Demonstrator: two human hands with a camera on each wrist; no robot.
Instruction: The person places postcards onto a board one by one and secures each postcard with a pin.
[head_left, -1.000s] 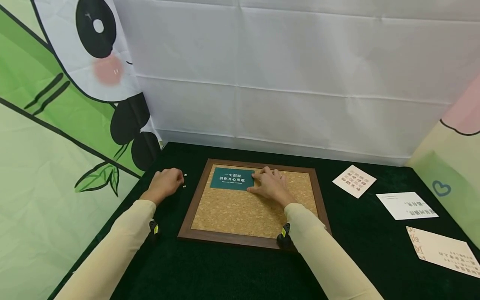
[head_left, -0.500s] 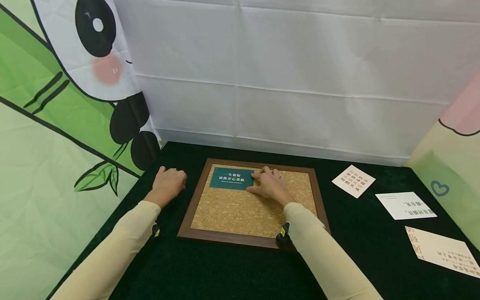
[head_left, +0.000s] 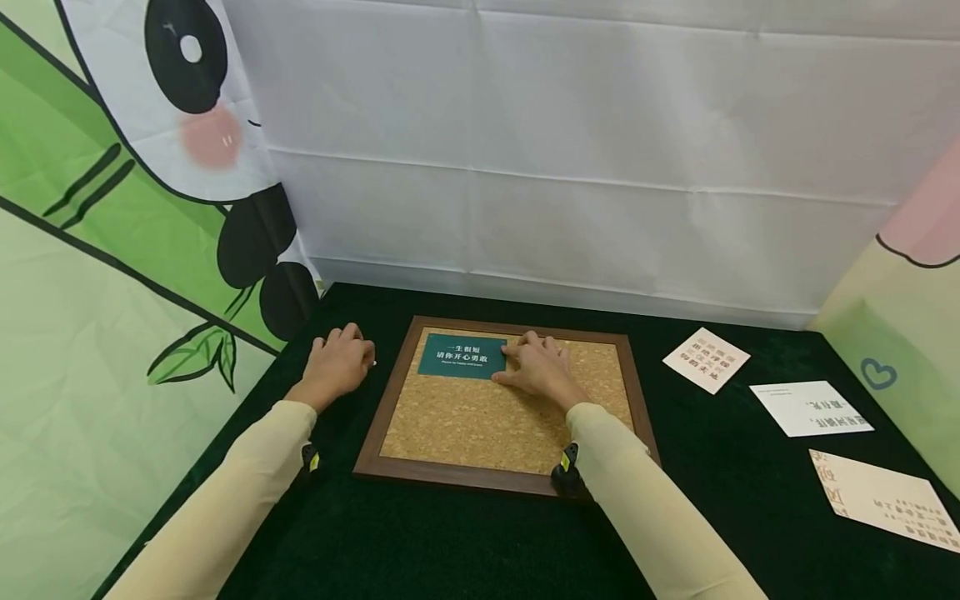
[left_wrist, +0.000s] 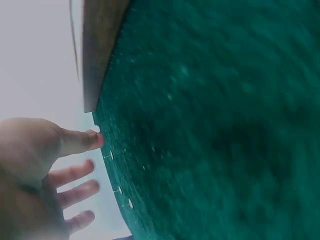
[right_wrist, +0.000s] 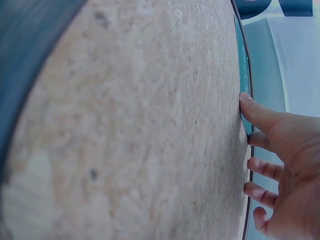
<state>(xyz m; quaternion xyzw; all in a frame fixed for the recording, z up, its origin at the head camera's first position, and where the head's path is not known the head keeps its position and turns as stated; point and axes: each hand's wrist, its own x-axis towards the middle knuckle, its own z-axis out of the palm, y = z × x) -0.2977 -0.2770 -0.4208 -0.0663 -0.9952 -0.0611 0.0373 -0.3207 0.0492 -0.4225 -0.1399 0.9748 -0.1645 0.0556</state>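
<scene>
A teal card [head_left: 457, 356] with white lettering lies at the upper left of the wood-framed cork board [head_left: 465, 425]. My right hand [head_left: 536, 368] rests over the board, thumb and index fingertips pressing the card's right edge, the other fingers spread on the cork. Left of the frame, my left hand [head_left: 336, 365] is just above the dark green cloth. Between its thumb and index finger is a small white-headed thumbtack [left_wrist: 96, 129], partly hidden by the thumb; the remaining fingers are spread. Several more thumbtacks [left_wrist: 131, 203] lie on the cloth beside this hand.
On the right of the green-covered table [head_left: 450, 542] lie a small square card [head_left: 707, 360], a white card [head_left: 812, 408] and a cream card [head_left: 885, 498]. A white backdrop [head_left: 570, 167] rises behind the table; printed cartoon sheets flank it.
My left hand reached over the thumbtacks, covering them, then drew slightly back up with its fingers less curled and a white tack showing at the tips. The right hand and card stayed in place.
</scene>
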